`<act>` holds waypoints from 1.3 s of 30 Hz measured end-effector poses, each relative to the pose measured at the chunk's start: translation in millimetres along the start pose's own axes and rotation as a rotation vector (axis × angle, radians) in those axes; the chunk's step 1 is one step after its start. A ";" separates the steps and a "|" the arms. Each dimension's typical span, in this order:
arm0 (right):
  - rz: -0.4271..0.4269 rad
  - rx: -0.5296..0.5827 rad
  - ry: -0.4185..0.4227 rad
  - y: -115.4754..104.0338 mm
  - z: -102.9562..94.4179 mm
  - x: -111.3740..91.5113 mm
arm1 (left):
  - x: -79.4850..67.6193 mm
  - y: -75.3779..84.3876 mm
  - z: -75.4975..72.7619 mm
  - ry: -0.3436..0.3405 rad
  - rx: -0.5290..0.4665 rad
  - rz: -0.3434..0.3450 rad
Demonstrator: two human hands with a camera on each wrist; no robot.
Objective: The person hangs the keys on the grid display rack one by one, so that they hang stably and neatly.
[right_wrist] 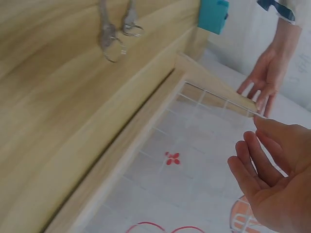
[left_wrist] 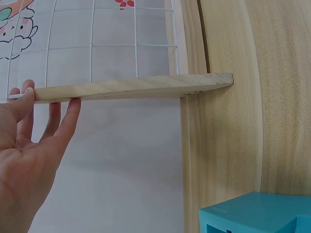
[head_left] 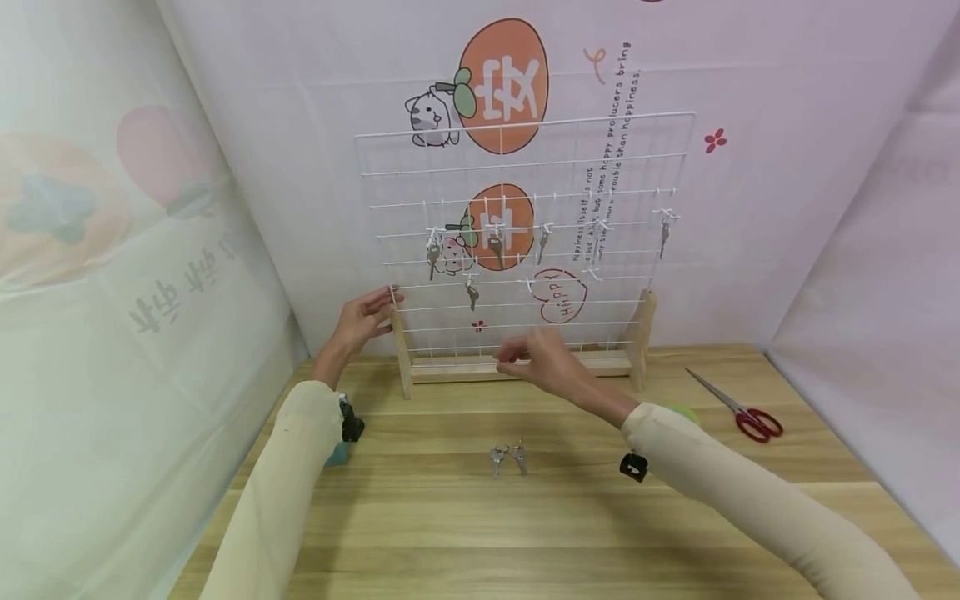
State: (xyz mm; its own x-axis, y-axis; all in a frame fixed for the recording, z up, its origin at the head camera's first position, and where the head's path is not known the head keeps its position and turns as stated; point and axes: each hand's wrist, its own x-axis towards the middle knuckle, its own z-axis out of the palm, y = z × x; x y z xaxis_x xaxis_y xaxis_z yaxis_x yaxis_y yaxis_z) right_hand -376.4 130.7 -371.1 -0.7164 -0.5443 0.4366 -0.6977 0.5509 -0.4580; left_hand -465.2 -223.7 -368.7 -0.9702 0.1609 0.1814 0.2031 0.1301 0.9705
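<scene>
A white wire grid rack (head_left: 517, 304) stands upright in wooden supports at the back of the table. My left hand (head_left: 365, 318) holds the left wooden upright (left_wrist: 131, 88), thumb on one side and fingertips on the other. In front of the grid's lower part, my right hand (head_left: 543, 360) has loosely bent fingers, and nothing shows between them in the right wrist view (right_wrist: 272, 170). Several keys, such as one at the left (head_left: 432, 257) and one at the right (head_left: 665, 237), hang from white hooks on the grid. Two keys with rings (head_left: 518, 457) lie on the table.
Red-handled scissors (head_left: 753, 423) lie at the table's right. A green item (head_left: 682, 412) is partly behind my right sleeve. By my left forearm sits a teal box (left_wrist: 252, 213). Printed white cloth (head_left: 300, 50) hangs behind and on both sides. Other white hooks (head_left: 592, 274) carry no key.
</scene>
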 end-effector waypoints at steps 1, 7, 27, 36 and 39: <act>-0.006 0.005 -0.006 2.1 2.2 -2.3 | 0.0 -0.2 -0.2 0.002 0.002 -0.001; -0.037 0.024 -0.049 13.9 17.1 -16.3 | -1.4 0.7 -1.8 0.011 -0.002 0.000; -0.006 0.081 -0.213 29.6 69.0 -59.1 | -5.5 5.0 -6.0 0.016 -0.002 0.004; 0.018 0.073 -0.224 36.4 81.0 -72.1 | 0.3 4.4 3.1 0.004 0.004 -0.005; -0.004 0.069 -0.229 38.2 85.3 -72.2 | -0.8 4.1 2.4 0.013 0.001 -0.014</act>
State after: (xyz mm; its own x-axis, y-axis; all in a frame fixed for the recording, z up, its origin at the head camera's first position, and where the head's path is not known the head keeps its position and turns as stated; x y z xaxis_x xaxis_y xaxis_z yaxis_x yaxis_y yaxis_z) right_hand -350.6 137.1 -486.2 -0.6875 -0.6798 0.2554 -0.6925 0.5080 -0.5123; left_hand -463.2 -220.9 -365.2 -0.9744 0.1464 0.1703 0.1900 0.1333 0.9727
